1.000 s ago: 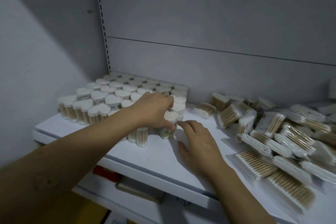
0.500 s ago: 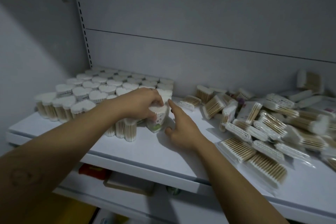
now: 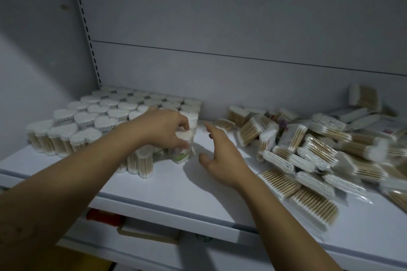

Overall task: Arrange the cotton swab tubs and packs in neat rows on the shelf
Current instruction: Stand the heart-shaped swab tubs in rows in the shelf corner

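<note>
Head view: left hand (image 3: pixel 164 131) grips a tub (image 3: pixel 182 153) (green-labelled); right hand (image 3: pixel 222 156) hovers released beside it.

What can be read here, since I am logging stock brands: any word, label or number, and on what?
Nothing can be read.
Dark print on the heart-shaped tubs' side labels: too blurred.
Green label on the tub in the left hand: too blurred.
Pink print on a pack: too small.
</note>
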A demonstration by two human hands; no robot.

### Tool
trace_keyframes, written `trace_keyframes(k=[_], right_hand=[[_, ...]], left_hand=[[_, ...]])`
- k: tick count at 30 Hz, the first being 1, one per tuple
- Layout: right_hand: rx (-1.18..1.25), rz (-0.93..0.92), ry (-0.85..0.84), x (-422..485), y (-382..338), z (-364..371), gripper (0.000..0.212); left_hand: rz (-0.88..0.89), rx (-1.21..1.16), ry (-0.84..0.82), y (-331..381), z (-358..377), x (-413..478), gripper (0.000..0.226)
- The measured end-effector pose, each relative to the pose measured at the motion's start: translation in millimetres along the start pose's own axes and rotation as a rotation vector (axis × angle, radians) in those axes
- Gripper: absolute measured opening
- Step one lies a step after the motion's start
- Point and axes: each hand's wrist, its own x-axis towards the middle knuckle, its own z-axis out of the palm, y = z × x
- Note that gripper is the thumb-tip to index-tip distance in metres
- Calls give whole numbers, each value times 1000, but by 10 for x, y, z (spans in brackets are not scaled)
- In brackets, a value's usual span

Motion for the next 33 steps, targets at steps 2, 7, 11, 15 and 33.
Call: trace_keyframes(k=[2, 7, 11, 15, 33], right_hand=[[-63, -22, 26, -51, 18, -149, 72], [-254, -17, 101, -183, 162, -671, 57], [-359, 25, 190, -371, 348, -1166, 51], [-427, 168, 301, -702, 713, -1705, 56], [-85, 391, 398, -1275, 2099, -2245, 65]], left_hand=[[-15, -45, 44, 98, -106, 65, 50], [96, -137, 106, 698, -153, 319, 42], [199, -190, 156, 1334, -148, 579, 41], [272, -296, 194, 1924, -190, 800, 36], [306, -51, 452, 3496, 152, 1124, 59]])
